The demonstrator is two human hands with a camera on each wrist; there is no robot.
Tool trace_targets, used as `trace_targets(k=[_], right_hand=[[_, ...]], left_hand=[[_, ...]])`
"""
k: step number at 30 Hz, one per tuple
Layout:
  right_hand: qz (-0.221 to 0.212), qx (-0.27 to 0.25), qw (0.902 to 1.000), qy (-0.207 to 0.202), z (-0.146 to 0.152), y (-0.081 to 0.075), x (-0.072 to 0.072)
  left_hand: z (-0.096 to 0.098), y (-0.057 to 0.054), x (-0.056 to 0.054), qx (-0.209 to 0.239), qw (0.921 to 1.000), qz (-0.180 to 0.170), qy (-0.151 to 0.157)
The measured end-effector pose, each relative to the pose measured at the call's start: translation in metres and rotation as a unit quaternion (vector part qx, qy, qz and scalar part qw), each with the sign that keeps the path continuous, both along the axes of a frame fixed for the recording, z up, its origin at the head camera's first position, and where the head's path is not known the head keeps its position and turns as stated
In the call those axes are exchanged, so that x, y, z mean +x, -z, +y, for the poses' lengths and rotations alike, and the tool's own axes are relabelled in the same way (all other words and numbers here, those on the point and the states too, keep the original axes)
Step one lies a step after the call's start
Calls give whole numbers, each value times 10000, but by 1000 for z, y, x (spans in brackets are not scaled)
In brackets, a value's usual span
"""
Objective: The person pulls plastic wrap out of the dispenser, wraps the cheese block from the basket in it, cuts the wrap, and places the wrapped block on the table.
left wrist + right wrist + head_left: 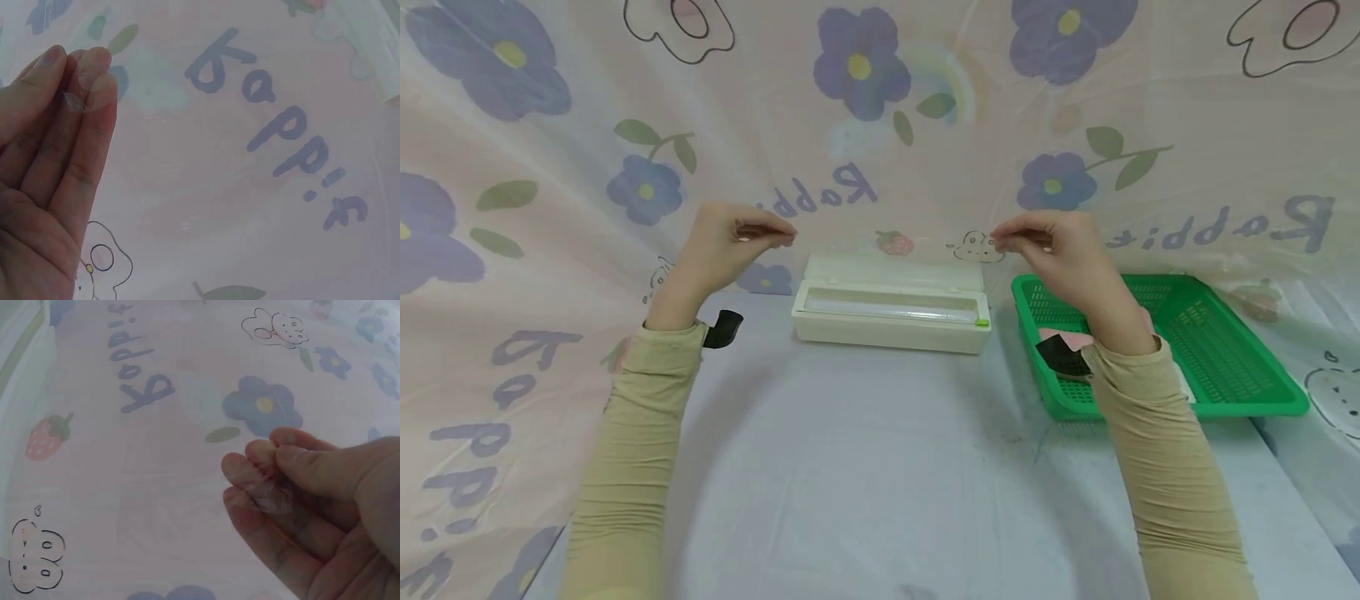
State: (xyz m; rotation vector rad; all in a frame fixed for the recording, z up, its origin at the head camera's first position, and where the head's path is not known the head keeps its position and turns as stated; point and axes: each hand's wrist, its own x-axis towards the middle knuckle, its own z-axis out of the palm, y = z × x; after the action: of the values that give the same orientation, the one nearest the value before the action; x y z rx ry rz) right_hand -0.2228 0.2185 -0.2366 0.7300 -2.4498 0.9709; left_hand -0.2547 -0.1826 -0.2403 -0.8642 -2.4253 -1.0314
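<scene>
My left hand (722,250) is raised above and left of a white cling film dispenser (891,333), pinching clear cling film (75,102) between thumb and fingertips. On the other side my right hand (1067,254) is up at about the same height and pinches cling film (272,499) too. The film is almost invisible in the head view; crumpled bits of it show at the fingertips in both wrist views. Behind the hands, the dispenser's lid (895,271) stands raised, and a shiny roll shows in its long opening. A bright green slider (982,322) sits at the opening's right end.
A green plastic basket (1262,358) stands on the right, partly behind my right forearm, with a pink item (1066,338) and something white in it. The white table (865,467) meets hanging cloth (940,158) printed with flowers at the back and sides.
</scene>
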Motion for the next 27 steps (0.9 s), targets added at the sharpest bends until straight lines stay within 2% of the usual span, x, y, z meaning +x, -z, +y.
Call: trace_targets(k=[10, 20, 27], right_hand=[[705, 268, 9968, -277, -1, -9, 17], [970, 228, 9938, -490, -3, -15, 41], [1385, 303, 9870, -759, -7, -10, 62]], left_hand=[[-4, -12, 12, -86, 9991, 424, 24], [-8, -19, 24, -111, 9972, 702, 251], [-15, -23, 40, -102, 9969, 685, 374]])
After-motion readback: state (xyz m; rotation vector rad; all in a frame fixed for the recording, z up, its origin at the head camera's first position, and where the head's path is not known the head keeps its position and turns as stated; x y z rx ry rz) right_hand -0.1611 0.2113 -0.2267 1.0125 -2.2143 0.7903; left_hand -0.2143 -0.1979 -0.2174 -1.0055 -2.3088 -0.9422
